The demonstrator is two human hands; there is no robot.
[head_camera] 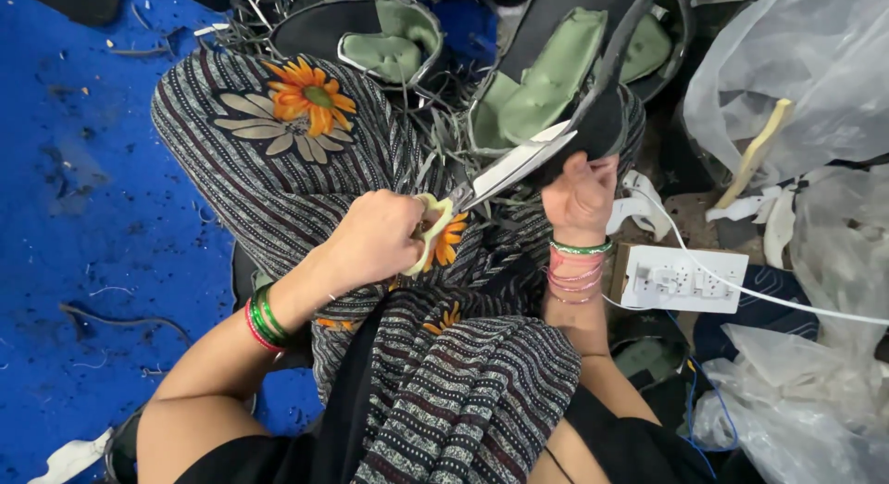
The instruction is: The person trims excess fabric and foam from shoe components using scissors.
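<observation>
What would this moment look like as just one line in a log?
left hand: grips scissors | right hand: holds black-and-green padded piece | blades: open at piece's edge | nearby: white power strip

The person wears a dark striped garment (278, 160) printed with orange and cream flowers. Green and red bangles (264, 317) circle the left wrist; green and pink bangles (579, 266) circle the right wrist. Forearms are bare.

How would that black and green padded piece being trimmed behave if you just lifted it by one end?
The padded piece would probably flex, since it looks thin. Its quilted green lining suggests foam, so likely light. The right hand pinches only its edge, hinting little weight.
</observation>
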